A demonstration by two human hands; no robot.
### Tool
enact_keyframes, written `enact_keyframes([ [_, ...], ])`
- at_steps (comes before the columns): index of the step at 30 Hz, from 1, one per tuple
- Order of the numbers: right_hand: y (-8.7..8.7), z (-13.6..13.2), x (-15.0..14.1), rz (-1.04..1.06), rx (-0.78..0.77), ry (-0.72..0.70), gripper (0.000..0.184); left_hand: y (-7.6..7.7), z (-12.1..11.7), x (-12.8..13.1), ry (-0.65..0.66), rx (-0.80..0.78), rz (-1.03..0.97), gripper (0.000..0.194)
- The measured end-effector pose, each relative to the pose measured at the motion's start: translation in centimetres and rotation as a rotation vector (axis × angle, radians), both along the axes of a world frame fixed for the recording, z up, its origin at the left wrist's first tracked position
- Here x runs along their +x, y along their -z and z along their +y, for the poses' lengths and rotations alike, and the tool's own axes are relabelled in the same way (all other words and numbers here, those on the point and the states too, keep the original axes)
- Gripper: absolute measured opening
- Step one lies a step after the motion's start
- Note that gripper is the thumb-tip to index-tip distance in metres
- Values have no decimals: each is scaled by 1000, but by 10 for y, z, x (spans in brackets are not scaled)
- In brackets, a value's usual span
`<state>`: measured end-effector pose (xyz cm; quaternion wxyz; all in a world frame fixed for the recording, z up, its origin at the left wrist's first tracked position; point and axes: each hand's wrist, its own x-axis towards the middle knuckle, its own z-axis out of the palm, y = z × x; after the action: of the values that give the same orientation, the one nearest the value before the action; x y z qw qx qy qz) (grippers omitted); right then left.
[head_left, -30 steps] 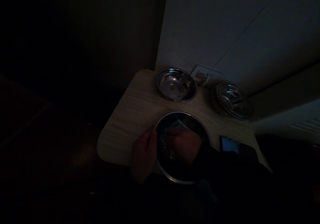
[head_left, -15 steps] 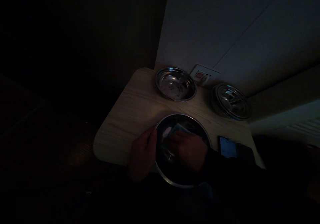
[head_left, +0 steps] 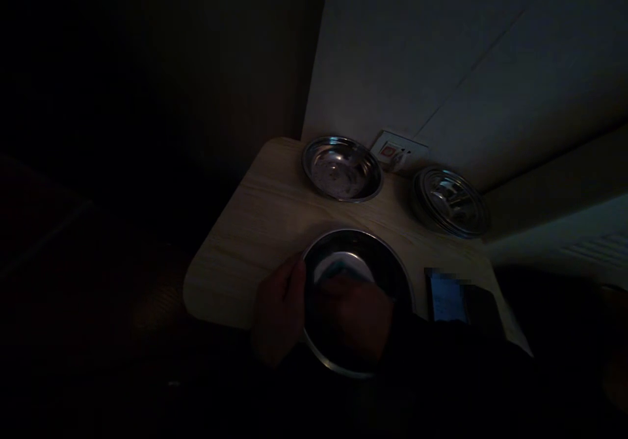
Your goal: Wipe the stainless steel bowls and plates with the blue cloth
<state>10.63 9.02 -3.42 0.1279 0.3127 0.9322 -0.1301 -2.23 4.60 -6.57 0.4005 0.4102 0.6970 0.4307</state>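
Observation:
A round metal bowl (head_left: 389, 265) stands at the table's near edge in dim light. My left hand (head_left: 280, 308) grips its left rim, thumb on the inside and fingers around the outer wall. Inside the bowl, my right hand (head_left: 356, 311) presses a bluish-green cloth (head_left: 349, 267) against the metal. Most of the cloth lies hidden under the fingers, and the dark sleeve covers part of the bowl's right side.
On the pale wooden table (head_left: 245, 229), a shallow metal bowl (head_left: 341, 171) sits by the wall. Stacked metal bowls (head_left: 450, 202) are at the back right. A lit phone (head_left: 447, 297) lies right of my right forearm. A wall socket (head_left: 398, 148) is behind.
My right hand has shifted slightly left and down inside the bowl with the cloth. My left hand stays on the rim. The view has tilted a little.

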Motion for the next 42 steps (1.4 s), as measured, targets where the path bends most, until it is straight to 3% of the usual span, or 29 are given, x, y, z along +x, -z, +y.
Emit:
enact_keyframes([
  [5, -4, -1, -3, 6, 66, 104, 17, 1, 0, 2, -3, 33, 14, 37],
  [10, -8, -1, -2, -36, -73, 16, 15, 2, -1, 3, -32, 12, -11, 38],
  [15, -12, 4, -6, -9, 20, 173, 21, 1, 0, 1, -5, 43, 7, 37],
  [19, -6, 0, -5, 20, -87, 66, 18, 1, -1, 1, -12, 20, -7, 37],
  [25, -2, 15, -11, -9, 112, 270, 22, 4, 1, 0, 17, 62, -9, 39],
  [31, -4, 2, -10, 12, -38, 100, 20, 1, 0, 2, -37, 41, -5, 38],
  [37, 2, 22, -17, -19, 142, 335, 27, 3, 2, 2, -31, 73, -29, 37],
  [42, -3, 7, -15, -3, 38, 174, 18, 2, 2, 5, -79, 86, -3, 36],
])
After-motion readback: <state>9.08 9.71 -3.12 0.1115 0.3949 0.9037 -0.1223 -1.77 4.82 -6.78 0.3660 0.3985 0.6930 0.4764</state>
